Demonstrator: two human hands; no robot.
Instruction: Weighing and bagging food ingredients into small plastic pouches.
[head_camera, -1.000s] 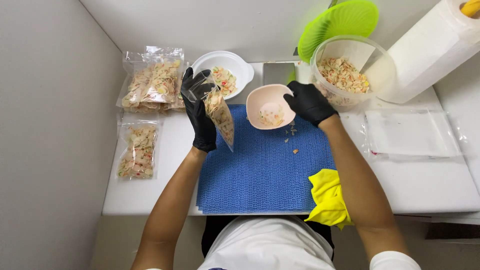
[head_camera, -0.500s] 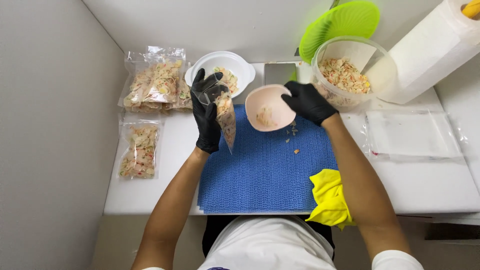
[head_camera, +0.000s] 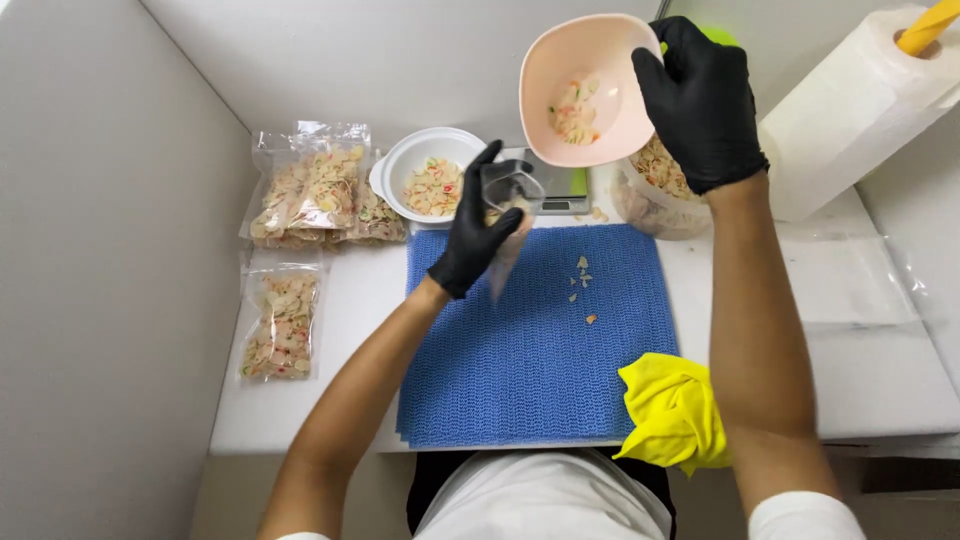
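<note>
1. The small clear plastic pouch (head_camera: 505, 235), partly filled with pale flakes, hangs over the blue woven mat (head_camera: 530, 350); it looks light, limp and slippery, best pinched at its open rim.
2. The left hand (head_camera: 470, 240) has its fingers closed on that rim.
3. The right hand (head_camera: 700, 95) grips the tilted pink plastic bowl (head_camera: 585, 90) above it, rigid and light.

Both hands wear black gloves, and both forearms are bare and reach forward over the blue mat (head_camera: 535, 340). The left hand (head_camera: 478, 228) sits above the mat's far left corner, wrist bent, fingers curled and thumb closed on the open mouth of a small clear bag (head_camera: 507, 225) hanging from its grip. The right hand (head_camera: 700, 100) is raised well beyond the mat's far edge, its forearm running along the mat's right side, fingers wrapped over the rim of a tilted pink bowl (head_camera: 585, 85).
</note>
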